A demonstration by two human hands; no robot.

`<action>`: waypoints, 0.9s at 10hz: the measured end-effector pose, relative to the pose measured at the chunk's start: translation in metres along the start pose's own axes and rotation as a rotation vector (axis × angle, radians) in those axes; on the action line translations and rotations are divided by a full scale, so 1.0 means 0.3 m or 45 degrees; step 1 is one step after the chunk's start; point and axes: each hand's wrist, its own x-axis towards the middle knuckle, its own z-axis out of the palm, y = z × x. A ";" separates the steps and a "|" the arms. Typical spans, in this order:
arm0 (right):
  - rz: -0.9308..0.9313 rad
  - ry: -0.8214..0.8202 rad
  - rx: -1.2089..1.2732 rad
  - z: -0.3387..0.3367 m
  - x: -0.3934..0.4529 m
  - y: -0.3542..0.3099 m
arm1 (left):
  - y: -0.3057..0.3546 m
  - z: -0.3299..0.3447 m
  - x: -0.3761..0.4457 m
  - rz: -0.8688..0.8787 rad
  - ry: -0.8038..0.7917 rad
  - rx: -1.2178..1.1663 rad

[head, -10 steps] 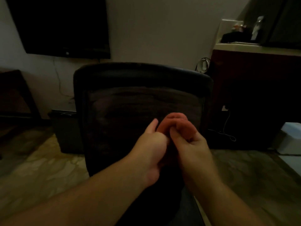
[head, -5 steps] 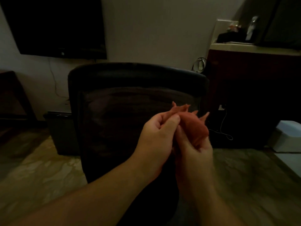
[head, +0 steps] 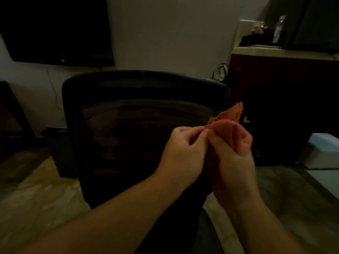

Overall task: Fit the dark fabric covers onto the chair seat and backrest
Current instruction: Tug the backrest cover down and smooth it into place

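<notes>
dim room, chair (head: 143, 125) | left hand (head: 183, 153) fingers pinch orange cloth (head: 231, 123) | right hand (head: 233, 162) fingers grip it

A dim home room: wall-mounted television (head: 55, 28), office chair (head: 145, 114), wooden cabinet (head: 286, 107), tiled floor (head: 36, 195)

a dark tv (head: 55, 28) hangs on the wall at left, a wood cabinet (head: 286, 107) with a pale top stands at right, a white box (head: 322, 151) sits on the marbled floor (head: 36, 189).
</notes>
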 end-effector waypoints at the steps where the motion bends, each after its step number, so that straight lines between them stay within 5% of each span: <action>1: -0.135 -0.035 -0.168 -0.033 0.063 0.042 | -0.004 -0.008 0.040 -0.055 -0.175 0.056; 4: -0.275 -0.015 -0.620 -0.085 0.246 0.070 | -0.015 -0.029 0.193 -0.036 -0.305 0.761; 6: -0.382 -0.219 -1.724 -0.171 0.509 0.062 | 0.141 -0.159 0.295 0.600 -0.099 1.588; 7: -0.415 -0.212 -1.776 -0.135 0.563 0.053 | 0.214 -0.266 0.402 0.645 -0.022 1.984; 8: -0.466 -0.143 -1.560 -0.099 0.617 0.071 | 0.233 -0.364 0.500 0.564 0.045 2.142; 9: -0.662 -0.100 -1.696 -0.106 0.656 0.107 | 0.209 -0.454 0.568 0.526 0.009 2.229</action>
